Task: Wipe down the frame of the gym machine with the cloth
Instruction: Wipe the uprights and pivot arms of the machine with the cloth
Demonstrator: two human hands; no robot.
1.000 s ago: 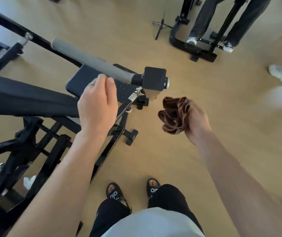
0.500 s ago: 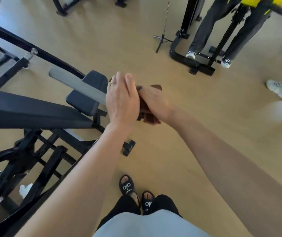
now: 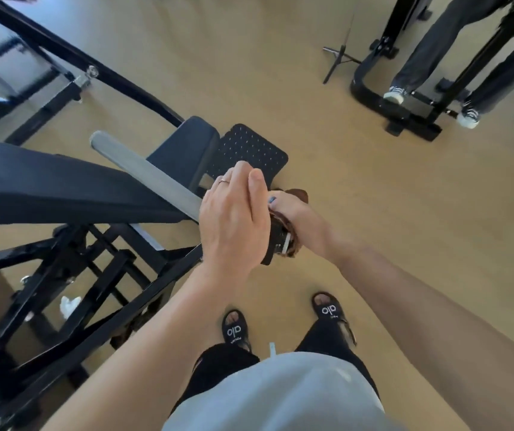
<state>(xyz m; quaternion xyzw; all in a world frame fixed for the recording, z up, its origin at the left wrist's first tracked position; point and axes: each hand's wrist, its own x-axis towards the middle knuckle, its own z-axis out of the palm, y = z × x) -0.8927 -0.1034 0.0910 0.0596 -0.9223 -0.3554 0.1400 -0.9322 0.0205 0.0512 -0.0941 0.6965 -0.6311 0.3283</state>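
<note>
The black gym machine frame [image 3: 62, 275] fills the left side, with a grey padded handle bar [image 3: 146, 175] running toward the middle. My left hand [image 3: 234, 219] grips the near end of that bar, fingers curled over it. My right hand [image 3: 299, 219] holds the brown cloth [image 3: 293, 241] against the black end block of the bar [image 3: 276, 241], right beside my left hand. Most of the cloth is hidden under my right palm.
A dark seat pad [image 3: 184, 147] and a perforated black footplate [image 3: 252, 147] lie beyond my hands. A crumpled white tissue [image 3: 69, 306] lies under the frame. Another person's legs [image 3: 423, 48] stand on a second black machine base [image 3: 374, 94] at top right. My sandalled feet [image 3: 234, 329] stand on tan floor.
My right hand brought the cloth left from open air onto the end of the bar. My left hand slid along the bar toward its end. The view shifted.
</note>
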